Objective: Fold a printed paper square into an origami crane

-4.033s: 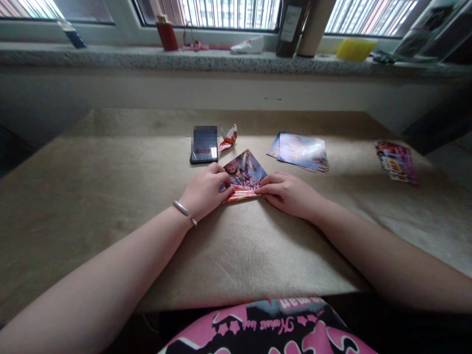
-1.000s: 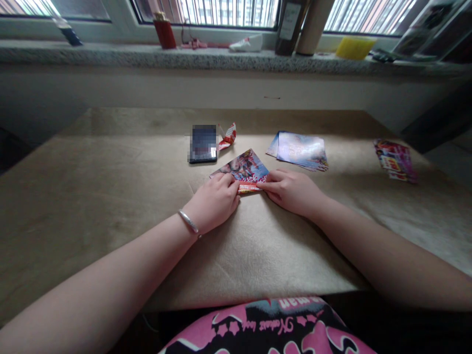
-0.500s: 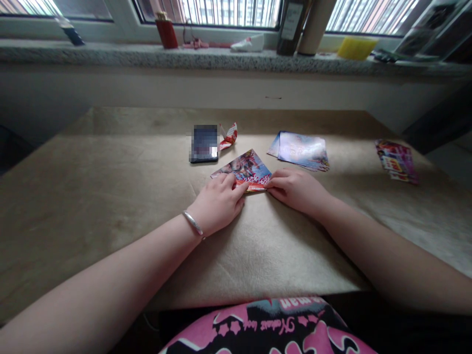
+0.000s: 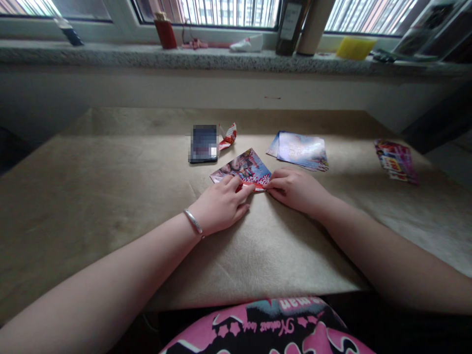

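A colourful printed paper sheet (image 4: 245,168) lies folded on the beige table (image 4: 110,187) in front of me. My left hand (image 4: 221,204), with a silver bangle on the wrist, rests on the table with its fingers stretched flat over the sheet's near folded edge. My right hand (image 4: 295,189) pinches the sheet's right corner between thumb and fingers. The near part of the sheet is hidden under my fingers.
A dark phone (image 4: 203,143) lies behind the sheet, with a small folded paper shape (image 4: 227,136) beside it. A stack of printed sheets (image 4: 302,150) sits to the right, another printed sheet (image 4: 396,160) far right. The windowsill (image 4: 110,56) holds a red cup, bottles and a yellow box.
My left hand has slid rightward along the folded edge, its fingers flattening out. The sheet has shifted slightly away from me. My right hand stays on the right corner.
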`<state>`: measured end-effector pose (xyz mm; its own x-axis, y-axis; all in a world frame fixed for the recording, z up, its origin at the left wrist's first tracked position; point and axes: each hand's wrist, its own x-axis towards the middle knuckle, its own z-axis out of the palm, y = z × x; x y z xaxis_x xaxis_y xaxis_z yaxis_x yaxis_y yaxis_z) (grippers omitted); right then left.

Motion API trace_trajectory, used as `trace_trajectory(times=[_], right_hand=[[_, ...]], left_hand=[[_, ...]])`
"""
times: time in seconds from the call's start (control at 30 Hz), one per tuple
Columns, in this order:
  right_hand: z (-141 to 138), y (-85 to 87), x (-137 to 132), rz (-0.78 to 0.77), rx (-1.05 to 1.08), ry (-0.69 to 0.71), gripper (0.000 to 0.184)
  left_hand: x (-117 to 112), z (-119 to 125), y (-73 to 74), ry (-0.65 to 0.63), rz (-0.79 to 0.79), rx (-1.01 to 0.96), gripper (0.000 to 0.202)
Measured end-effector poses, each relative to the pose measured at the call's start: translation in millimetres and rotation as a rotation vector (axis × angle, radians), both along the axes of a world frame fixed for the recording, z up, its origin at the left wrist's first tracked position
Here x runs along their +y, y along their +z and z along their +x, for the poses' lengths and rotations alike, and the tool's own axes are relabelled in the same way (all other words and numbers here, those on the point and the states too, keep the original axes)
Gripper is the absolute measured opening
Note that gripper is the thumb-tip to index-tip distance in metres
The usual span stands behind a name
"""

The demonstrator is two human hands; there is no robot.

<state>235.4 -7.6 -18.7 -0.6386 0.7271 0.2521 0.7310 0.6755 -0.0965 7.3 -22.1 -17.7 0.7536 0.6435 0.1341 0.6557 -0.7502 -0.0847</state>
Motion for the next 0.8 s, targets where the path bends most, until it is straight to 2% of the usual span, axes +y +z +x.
trace_trajectory(times=[0.17, 0.4, 0.8], right_hand=[[-0.3, 0.5, -0.5, 0.003, -0.003, -0.005, 0.020], [-1.4, -0.5, -2.6, 0.046, 0.014, 0.062, 0.024], [0.1, -2.1, -0.3, 0.010, 0.042, 0.096, 0.023]], left_hand=[[0.1, -0.5, 1.2, -0.002, -0.002, -0.011, 0.044], [-0.3, -1.0, -1.2, -0.003, -0.012, -0.037, 0.047], [4.2, -7.4, 6.2, -0.068, -0.068, -0.032, 0.044]])
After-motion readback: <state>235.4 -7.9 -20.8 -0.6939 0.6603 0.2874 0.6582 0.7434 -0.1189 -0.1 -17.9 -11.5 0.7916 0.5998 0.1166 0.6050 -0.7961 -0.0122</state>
